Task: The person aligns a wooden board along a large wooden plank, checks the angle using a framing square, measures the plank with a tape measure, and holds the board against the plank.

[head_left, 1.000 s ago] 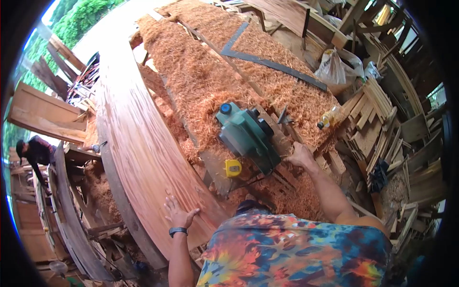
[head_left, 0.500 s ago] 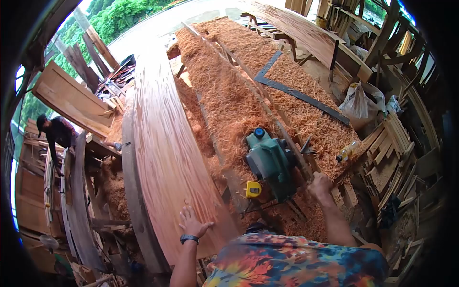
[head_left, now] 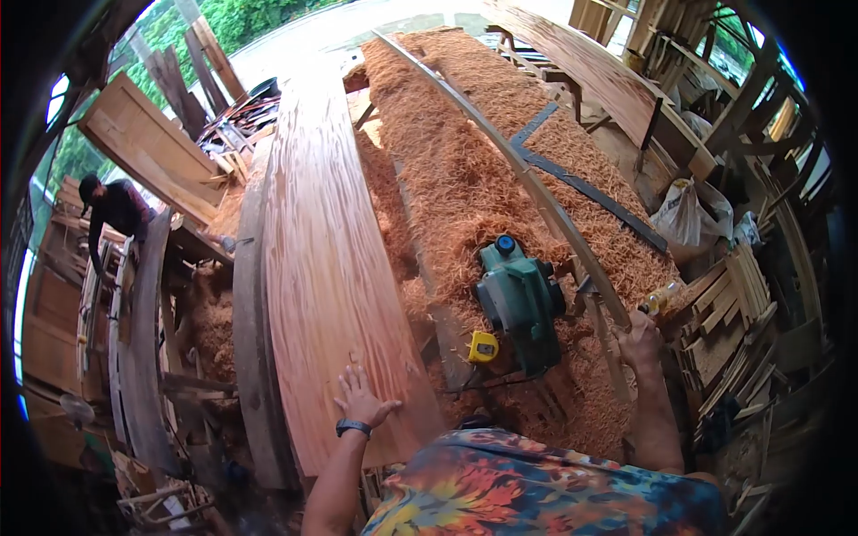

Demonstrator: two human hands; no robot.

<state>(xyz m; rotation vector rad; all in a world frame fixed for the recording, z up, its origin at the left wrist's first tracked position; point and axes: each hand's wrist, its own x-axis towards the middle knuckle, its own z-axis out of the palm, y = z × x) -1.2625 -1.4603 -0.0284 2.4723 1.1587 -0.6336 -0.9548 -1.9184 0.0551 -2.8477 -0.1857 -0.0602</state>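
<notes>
Here, left hand (head_left: 362, 402) flat (plank (head_left: 326, 268)), right hand (head_left: 640, 338) gripping batten (head_left: 527, 179)

Counted: one wide reddish planed plank (head_left: 326, 259); one long thin wooden batten (head_left: 509, 161); one green electric hand planer (head_left: 520, 299); one yellow tape measure (head_left: 483, 347); one dark L-shaped steel square (head_left: 585, 188); one small yellow-filled plastic bottle (head_left: 659, 299); one white plastic bag (head_left: 684, 219); two bare hands, left hand (head_left: 362, 402) and right hand (head_left: 640, 338); one co-worker in dark clothing (head_left: 112, 214).

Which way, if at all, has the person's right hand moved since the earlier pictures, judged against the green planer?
Yes. The right hand has gone from beside the green planer out to its right, lifting a long thin wooden strip.
</notes>
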